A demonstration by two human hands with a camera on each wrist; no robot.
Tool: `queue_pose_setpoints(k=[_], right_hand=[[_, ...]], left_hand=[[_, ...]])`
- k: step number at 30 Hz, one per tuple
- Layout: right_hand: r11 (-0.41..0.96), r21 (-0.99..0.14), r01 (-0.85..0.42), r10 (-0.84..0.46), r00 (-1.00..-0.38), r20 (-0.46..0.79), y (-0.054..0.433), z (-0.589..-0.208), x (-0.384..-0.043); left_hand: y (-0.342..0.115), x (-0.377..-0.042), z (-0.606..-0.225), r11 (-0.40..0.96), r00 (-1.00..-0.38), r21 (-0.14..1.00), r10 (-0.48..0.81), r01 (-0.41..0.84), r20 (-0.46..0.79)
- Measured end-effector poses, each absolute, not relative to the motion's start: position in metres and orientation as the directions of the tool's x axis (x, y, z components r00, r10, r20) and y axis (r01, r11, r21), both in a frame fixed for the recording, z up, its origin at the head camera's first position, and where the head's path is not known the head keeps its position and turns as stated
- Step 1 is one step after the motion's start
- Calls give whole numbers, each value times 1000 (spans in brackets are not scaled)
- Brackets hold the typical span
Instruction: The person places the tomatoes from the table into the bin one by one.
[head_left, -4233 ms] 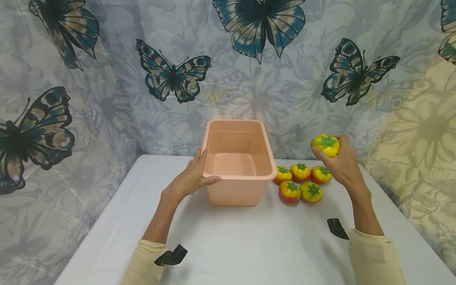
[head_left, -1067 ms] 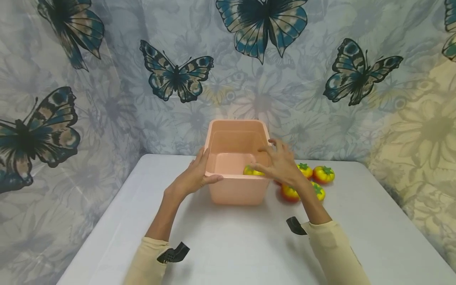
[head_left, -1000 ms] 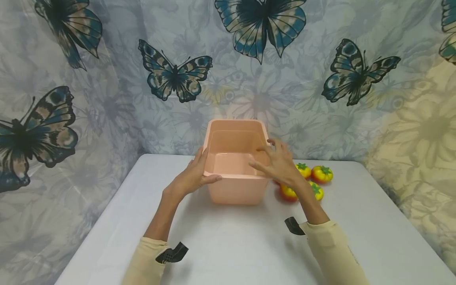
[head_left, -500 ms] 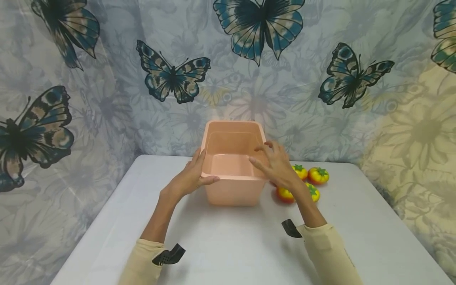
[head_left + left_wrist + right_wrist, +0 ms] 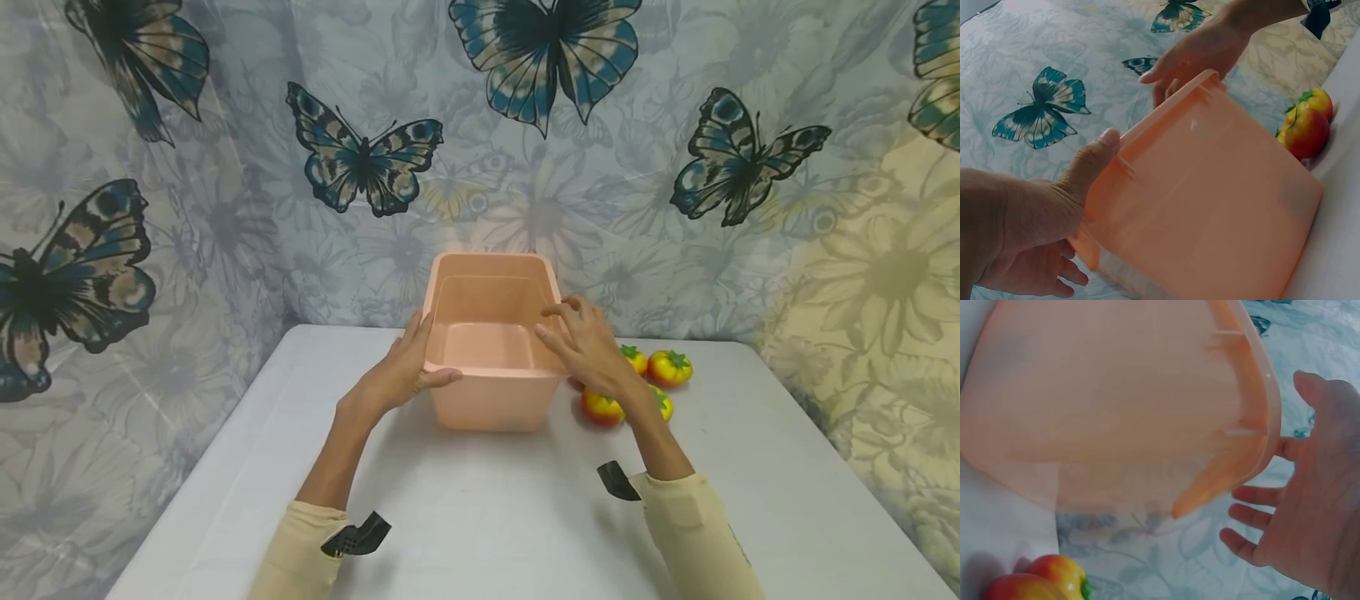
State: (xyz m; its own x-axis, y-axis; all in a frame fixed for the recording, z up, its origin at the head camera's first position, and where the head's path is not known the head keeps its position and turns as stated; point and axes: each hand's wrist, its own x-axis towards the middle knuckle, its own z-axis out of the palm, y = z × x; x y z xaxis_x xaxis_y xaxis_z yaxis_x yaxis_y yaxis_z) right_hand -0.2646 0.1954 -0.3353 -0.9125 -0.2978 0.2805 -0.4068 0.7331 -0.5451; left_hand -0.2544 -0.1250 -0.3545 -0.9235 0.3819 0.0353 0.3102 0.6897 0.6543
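Note:
A peach-coloured plastic bin (image 5: pixel 491 400) stands on the table, its opening tilted toward me in the head view. My left hand (image 5: pixel 397 367) grips its left side, with the thumb along the front rim; the left wrist view shows this thumb (image 5: pixel 1094 159) at the rim. Over the bin's right rim, my right hand (image 5: pixel 592 346) has its fingers spread and holds nothing; in the right wrist view the right hand (image 5: pixel 1307 506) is beside the rim. Several yellow-red tomato-like fruits (image 5: pixel 670 368) with green star-shaped tops lie right of the bin, partly hidden by the right arm.
The white table (image 5: pixel 480 517) reaches back to a butterfly-printed cloth (image 5: pixel 600 208) hanging behind and at the sides. Two of the fruits (image 5: pixel 1025 587) show below the bin in the right wrist view. The bin's front wall hides its near inside floor.
My right hand came from the right, where it held a tomato-like fruit, to the bin and let go. The fruit showed inside, then dropped from sight. My left hand stayed on the bin.

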Motion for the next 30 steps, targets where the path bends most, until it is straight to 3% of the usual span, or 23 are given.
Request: queue_pose_setpoints(k=[30], right_hand=[[747, -518, -417, -346, -909, 231, 197, -326, -259]], left_hand=[[-124, -255, -353, 688, -921, 653, 387, 317, 40]])
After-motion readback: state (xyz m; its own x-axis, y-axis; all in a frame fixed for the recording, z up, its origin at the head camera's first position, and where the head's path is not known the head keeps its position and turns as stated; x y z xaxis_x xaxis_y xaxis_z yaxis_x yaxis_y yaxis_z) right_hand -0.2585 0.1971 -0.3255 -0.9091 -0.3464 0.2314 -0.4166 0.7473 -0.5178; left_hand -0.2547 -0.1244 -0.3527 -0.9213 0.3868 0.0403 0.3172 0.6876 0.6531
